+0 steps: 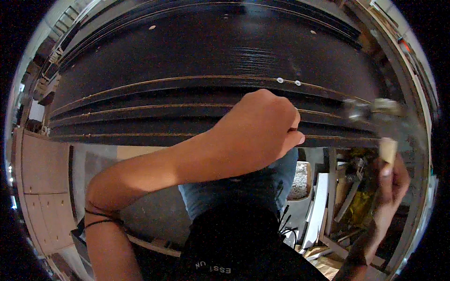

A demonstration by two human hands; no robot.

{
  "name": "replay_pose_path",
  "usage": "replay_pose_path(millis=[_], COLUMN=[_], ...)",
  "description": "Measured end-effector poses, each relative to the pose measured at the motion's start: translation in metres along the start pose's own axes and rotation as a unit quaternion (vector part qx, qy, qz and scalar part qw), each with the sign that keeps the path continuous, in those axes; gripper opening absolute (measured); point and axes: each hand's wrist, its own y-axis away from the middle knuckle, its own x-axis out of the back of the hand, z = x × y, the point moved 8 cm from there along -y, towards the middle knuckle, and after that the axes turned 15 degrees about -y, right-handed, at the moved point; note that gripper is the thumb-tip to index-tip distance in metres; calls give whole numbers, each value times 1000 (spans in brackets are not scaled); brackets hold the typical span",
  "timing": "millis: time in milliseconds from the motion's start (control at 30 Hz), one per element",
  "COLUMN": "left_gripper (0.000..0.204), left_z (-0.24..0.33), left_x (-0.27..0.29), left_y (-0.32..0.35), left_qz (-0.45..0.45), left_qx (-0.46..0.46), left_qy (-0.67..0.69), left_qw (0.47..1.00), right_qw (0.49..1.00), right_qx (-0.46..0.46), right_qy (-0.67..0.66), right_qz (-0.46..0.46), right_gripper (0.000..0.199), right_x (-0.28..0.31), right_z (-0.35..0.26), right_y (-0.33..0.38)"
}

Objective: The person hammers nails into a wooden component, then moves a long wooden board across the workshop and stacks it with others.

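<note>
My left hand (269,122) is closed, thumb against the curled fingers, over the near edges of the dark boards. Whatever it may hold is hidden. Off to the right, my right hand (394,180) grips a hammer (388,151) by its pale wooden handle. The hammer's raised head is smeared by motion. Several dark boards (187,54) with brown edges lie stacked in steps before me. Two small white round plastic pieces sit on the edge of an upper board: the left piece (280,80) and the right piece (297,83), just beyond my left hand.
A wooden cabinet (44,187) with doors stands at the left. Below the boards at the right are a container (300,180) of small pale pieces, a white strip (316,210) and scrap wood. Racks and loose timber line the far sides.
</note>
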Motion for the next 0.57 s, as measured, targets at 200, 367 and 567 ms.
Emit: replay_pose_path(millis=[200,367,567], left_gripper=[21,22,21], left_z=[2,-1,-9], left_x=[-4,-3,2], left_y=[-5,-6,-5], left_qz=[31,0,-12], left_qx=[4,18,42], left_qy=[-60,-67,-68], left_qw=[998,998,997], right_qw=[995,994,993], right_qx=[-64,-64,-76], right_qy=[19,20,19], right_qz=[-67,-87,-88], right_gripper=[34,31,36], right_x=[-27,-31,-39], right_z=[2,9,5], right_y=[-3,-3,-4])
